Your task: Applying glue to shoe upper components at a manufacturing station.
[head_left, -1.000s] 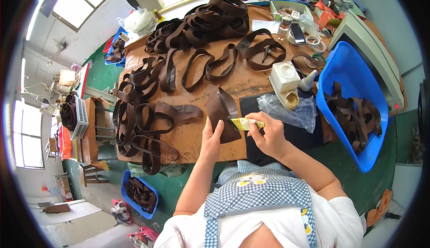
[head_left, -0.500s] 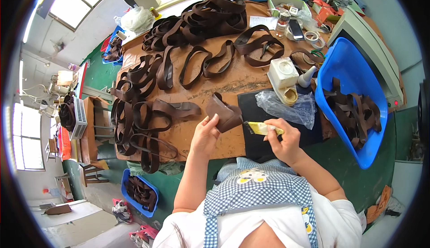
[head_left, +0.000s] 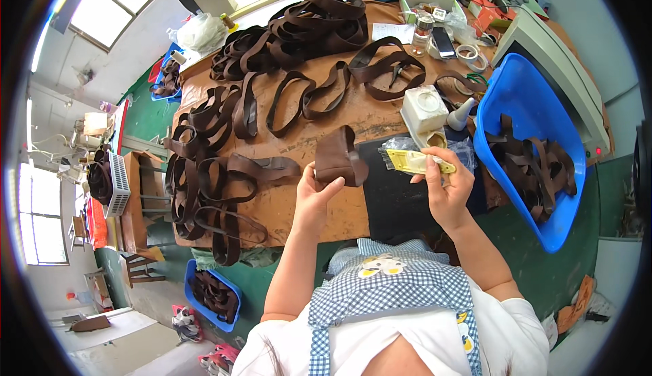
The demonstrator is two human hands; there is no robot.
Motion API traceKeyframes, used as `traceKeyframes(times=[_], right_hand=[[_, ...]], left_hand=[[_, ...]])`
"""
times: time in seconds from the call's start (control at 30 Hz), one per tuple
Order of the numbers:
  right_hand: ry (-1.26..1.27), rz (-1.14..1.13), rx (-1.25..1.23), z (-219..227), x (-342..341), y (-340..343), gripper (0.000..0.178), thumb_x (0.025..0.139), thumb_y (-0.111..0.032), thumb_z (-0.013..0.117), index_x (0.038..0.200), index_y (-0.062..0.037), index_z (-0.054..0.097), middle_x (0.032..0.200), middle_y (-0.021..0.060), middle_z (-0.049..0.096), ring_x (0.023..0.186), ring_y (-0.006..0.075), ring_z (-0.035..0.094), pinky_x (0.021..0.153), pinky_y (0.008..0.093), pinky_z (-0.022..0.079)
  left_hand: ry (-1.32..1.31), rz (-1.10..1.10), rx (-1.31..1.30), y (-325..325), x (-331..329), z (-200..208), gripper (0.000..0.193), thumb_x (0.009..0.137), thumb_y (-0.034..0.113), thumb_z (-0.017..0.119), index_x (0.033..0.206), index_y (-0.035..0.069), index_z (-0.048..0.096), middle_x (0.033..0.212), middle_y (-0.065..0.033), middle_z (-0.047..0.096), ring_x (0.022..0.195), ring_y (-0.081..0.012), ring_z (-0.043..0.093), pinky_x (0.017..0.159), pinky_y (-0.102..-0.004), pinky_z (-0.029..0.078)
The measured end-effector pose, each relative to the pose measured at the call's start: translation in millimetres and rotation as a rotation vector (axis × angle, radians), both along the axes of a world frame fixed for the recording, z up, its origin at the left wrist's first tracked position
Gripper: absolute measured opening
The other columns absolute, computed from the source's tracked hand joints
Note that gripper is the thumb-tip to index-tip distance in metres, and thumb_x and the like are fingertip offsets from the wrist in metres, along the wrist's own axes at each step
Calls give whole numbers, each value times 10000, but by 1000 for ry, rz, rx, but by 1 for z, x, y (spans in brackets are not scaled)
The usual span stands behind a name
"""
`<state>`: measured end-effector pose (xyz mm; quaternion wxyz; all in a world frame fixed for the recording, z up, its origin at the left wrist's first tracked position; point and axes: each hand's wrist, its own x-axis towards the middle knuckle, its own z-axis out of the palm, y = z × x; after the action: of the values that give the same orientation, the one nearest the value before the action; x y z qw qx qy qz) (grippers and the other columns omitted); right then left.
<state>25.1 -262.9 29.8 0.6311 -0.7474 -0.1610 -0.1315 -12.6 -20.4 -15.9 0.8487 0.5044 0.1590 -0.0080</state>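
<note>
My left hand is closed on a wide brown strap piece that curves into a loop, thumb along its lower edge. Gripped in my right hand is a flat yellow hand tool, whose exact kind I cannot make out. Its outer end points left toward the strap, with a gap between. Just beyond the tool stands a white square container with a round-mouthed part at its near side. A crumpled clear plastic bag lies beside it, partly covered by my right hand.
Brown straps lie heaped and looped over the tan worktable. A black mat lies below my right hand. To the right, a tilted blue basket holds more straps. Another blue basket is on the floor, lower left.
My right hand has moved right and up with the yellow tool, away from the strap. My left hand has turned the strap so its broad outer face shows.
</note>
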Motion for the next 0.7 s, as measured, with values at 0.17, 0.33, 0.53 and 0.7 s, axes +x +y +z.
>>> traceKeyframes(times=[0.17, 0.33, 0.53, 0.7], right_hand=[[-10, 44, 50, 6, 5, 11, 161, 999, -48, 522, 1092, 52, 609, 903, 120, 677, 688, 139, 678, 607, 237, 550], [40, 108, 50, 7, 10, 27, 157, 998, -49, 525, 1083, 49, 614, 901, 113, 678, 663, 136, 678, 596, 232, 546], [114, 142, 39, 7, 23, 46, 137, 980, -48, 548, 1060, 34, 623, 848, 87, 660, 633, 122, 673, 557, 224, 526], [74, 178, -35, 9, 25, 49, 125, 969, -48, 558, 1048, 24, 623, 850, 97, 663, 621, 133, 675, 536, 233, 513]], left_hand=[[-134, 29, 362, -3, 3, -5, 314, 922, 71, 681, 1174, -6, 510, 1069, -54, 649, 980, -114, 612, 874, -251, 492], [-122, 16, 313, -4, 1, -6, 314, 937, 73, 662, 1196, 0, 500, 1103, -56, 640, 1011, -127, 606, 897, -266, 489], [-178, -9, 313, -7, -1, -4, 368, 941, 19, 631, 1260, 2, 448, 1173, -62, 614, 1068, -131, 591, 919, -264, 477], [-212, 0, 318, -4, -3, -6, 380, 938, -28, 609, 1280, 25, 453, 1175, -55, 616, 1076, -129, 594, 943, -272, 469]])
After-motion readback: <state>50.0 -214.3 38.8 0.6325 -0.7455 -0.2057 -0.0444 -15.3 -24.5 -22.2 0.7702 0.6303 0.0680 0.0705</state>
